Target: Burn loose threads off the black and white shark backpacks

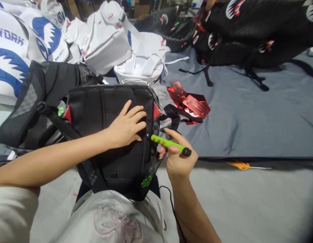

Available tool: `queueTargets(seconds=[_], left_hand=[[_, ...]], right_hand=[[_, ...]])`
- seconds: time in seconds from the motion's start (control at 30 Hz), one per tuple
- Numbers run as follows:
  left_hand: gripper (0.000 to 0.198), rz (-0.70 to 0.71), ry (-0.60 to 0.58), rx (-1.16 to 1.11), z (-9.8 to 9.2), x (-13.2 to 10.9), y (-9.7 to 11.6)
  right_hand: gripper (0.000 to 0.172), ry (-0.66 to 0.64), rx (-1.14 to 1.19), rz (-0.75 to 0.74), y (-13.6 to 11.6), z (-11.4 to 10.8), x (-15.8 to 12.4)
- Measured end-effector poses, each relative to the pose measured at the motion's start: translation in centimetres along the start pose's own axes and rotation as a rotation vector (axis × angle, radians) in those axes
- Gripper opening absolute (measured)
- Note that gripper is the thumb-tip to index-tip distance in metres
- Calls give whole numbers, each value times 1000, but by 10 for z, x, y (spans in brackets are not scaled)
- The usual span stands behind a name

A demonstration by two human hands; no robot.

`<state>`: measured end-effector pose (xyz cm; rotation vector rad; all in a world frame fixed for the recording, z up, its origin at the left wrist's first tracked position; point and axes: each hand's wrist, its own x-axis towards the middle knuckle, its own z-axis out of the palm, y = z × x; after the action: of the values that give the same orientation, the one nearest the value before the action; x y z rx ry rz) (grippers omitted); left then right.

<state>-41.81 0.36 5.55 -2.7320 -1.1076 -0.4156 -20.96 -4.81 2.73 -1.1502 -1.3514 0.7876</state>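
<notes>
A black backpack [108, 111] lies on my lap with its back panel up. My left hand [127, 126] rests flat on it, fingers spread and open. My right hand [178, 157] is closed around a green tool with a black tip [170, 144], held at the backpack's right edge. A clear plastic wrap [163, 98] shows along that edge.
Red foil tags [193, 104] lie on the grey mat [247, 114] to the right. White and blue shark-print backpacks [32, 40] pile at the back left, black shark-print ones [247, 30] at the back right. An orange tool [239, 165] lies by the mat's edge.
</notes>
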Motion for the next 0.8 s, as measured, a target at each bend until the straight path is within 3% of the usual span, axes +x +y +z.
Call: queueTargets(seconds=[0.13,0.27,0.37,0.47,0.53,0.8], left_hand=[[43,-47,6,-85,2,0,0],[37,27,34,-254,7,-3,-7],[28,19,38,-171,8,-5,-4],[17,-4,47,-70,10,-8,2],[16,25,92,-116,14,-12,2],[18,125,316,-176,33,-23,-5]], right_hand=[[38,-76,-6,86,-12,4,-1],[29,24,-67,117,-7,9,-7],[22,95,-84,123,1,13,-10],[23,-19,-61,159,3,17,-9],[23,-67,-40,190,1,19,-8],[15,66,-138,38,-5,33,-8]])
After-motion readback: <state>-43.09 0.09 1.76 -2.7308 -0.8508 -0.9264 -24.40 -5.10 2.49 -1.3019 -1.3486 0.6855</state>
